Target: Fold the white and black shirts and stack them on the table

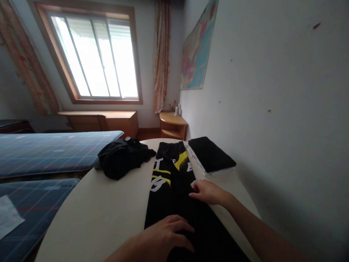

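Black trousers with yellow patches and white lettering lie lengthwise on the round pale table, running toward me. My left hand rests on them near the bottom of the view, its fingers apart and holding nothing. Farther up, at their right edge, my right hand touches the cloth with thumb and forefinger slightly parted; a small white bit shows by the fingertips. A folded black garment on clear plastic lies at the back right. To the left is a crumpled black garment.
A wall stands close on the right. Plaid mattresses are on the left, with a white sheet on the lower one. Behind the table are a corner shelf, a wooden desk and a window.
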`<state>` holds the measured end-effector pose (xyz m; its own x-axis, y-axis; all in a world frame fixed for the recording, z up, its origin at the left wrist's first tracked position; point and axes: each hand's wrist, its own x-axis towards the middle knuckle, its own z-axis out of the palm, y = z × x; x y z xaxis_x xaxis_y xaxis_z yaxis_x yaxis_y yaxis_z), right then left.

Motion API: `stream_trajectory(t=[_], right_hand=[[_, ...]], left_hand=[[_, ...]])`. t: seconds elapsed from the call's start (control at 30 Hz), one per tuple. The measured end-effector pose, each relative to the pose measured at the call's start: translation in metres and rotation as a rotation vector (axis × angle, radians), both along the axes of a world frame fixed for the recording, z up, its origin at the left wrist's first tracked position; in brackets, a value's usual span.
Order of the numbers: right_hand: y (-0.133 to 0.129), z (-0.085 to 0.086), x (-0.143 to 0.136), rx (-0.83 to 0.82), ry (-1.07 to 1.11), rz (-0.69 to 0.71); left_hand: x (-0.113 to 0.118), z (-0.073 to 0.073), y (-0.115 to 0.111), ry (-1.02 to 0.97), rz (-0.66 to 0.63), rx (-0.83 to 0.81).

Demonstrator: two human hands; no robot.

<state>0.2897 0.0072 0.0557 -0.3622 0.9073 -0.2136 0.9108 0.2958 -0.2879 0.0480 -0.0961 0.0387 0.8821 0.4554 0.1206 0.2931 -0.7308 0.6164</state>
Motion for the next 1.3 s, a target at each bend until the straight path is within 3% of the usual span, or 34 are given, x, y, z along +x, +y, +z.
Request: stream_trajectory(t=[0.17,0.27,0.33,0.53,0.6,0.7,0.77,0.83,0.9,0.97,1.07,1.2,1.3], right_hand=[[-0.023,0.006,-0.012,0.024,0.221,-0.057],[-0.037,0.012,-0.019,-0.105,0.371,0.024],[-0.048,0.017,-0.019,-0.210,0.323,0.084],[-0.069,0.029,-0.010,-0.230,0.027,0.069],[-0.072,0.034,-0.006,-0.236,0.040,0.069],[-0.076,0.042,-0.005,-0.290,0.235,0.115],[-0.079,0.047,-0.006,-0.401,0.387,0.157],[-0.084,0.048,-0.009,-0.631,0.472,0.224],[-0.087,0.046,-0.011,-0.870,0.474,0.313],[-0.087,0.042,-0.012,-0.939,0.453,0.365],[-0.077,0.034,-0.011,-0.691,0.450,0.280],[-0.038,0.014,-0.012,0.008,0.334,0.063],[0.003,0.000,-0.019,0.214,0.255,-0.034]], left_hand=[[0.003,0.000,0.003,-0.077,0.314,0.019],[0.001,-0.011,0.011,-0.096,0.516,0.061],[-0.002,-0.019,0.017,-0.096,0.585,0.068],[-0.008,-0.027,0.024,-0.064,0.582,0.072],[-0.008,-0.026,0.023,-0.046,0.544,0.094],[-0.008,-0.026,0.024,-0.041,0.542,0.102],[-0.008,-0.026,0.025,-0.056,0.575,0.090],[-0.007,-0.027,0.027,-0.072,0.602,0.069],[-0.007,-0.026,0.028,-0.083,0.603,0.054],[-0.007,-0.023,0.027,-0.086,0.581,0.062],[-0.005,-0.015,0.022,-0.067,0.495,0.116],[0.000,-0.005,0.013,-0.001,0.328,0.174],[0.003,-0.002,0.007,0.039,0.205,0.176]])
